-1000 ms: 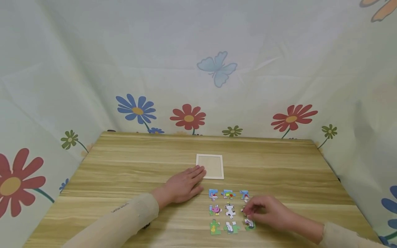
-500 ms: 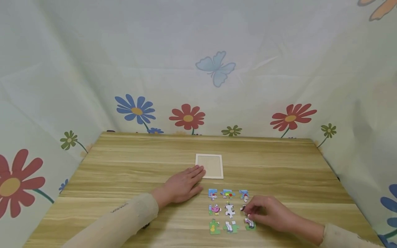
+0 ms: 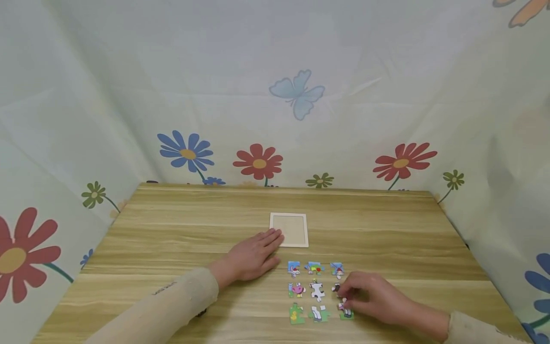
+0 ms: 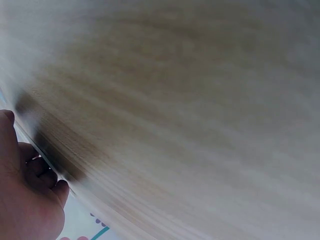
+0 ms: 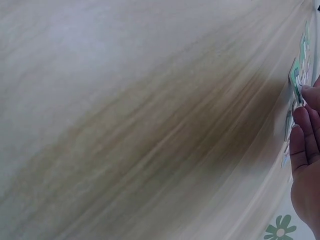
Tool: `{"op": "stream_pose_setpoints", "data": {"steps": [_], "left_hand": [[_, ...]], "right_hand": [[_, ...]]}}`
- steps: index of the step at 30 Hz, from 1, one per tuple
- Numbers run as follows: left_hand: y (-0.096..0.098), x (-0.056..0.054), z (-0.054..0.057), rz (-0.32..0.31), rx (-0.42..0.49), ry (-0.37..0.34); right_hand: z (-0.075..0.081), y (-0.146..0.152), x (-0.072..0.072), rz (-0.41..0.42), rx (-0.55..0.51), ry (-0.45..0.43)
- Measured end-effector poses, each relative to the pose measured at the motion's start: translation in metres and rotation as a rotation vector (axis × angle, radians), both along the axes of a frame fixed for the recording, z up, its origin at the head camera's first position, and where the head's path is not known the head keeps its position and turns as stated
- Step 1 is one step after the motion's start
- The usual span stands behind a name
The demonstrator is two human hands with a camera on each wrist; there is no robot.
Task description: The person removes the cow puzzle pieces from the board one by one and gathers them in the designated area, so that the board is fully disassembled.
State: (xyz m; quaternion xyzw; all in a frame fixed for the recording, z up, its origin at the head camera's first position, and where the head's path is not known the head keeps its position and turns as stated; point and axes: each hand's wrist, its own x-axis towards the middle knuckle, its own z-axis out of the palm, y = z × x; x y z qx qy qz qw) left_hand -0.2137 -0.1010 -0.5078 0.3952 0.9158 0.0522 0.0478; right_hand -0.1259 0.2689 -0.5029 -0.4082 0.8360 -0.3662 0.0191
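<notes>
Wooden counter (image 3: 172, 224) held an unfilled frame (image 3: 289, 230); left hand (image 3: 253, 255) lay flat beside it, right hand (image 3: 369, 296) pinched one of nine loose puzzle pieces (image 3: 317, 290).

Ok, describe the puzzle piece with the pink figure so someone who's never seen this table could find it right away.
On the wooden table, nearer the person than the empty square tray, loose puzzle pieces lie in a three-by-three grid between the left hand and right hand. The pink piece is in the middle row, left column. It alone shows a pink figure; the middle piece beside it is black and white.
</notes>
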Motion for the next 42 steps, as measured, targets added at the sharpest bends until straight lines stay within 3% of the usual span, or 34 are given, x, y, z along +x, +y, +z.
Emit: {"op": "stream_pose_setpoints", "data": {"steps": [13,27,42], "left_hand": [[0.000,-0.001,0.000,-0.002,0.002,-0.004],[0.000,0.000,0.001,-0.002,0.007,-0.005],[0.000,-0.001,0.001,0.003,0.001,-0.003]], "right_hand": [[-0.003,0.001,0.005,0.019,0.046,0.179],[-0.007,0.004,0.015,0.028,0.077,0.210],[-0.009,0.004,0.015,0.046,0.060,0.247]]}}
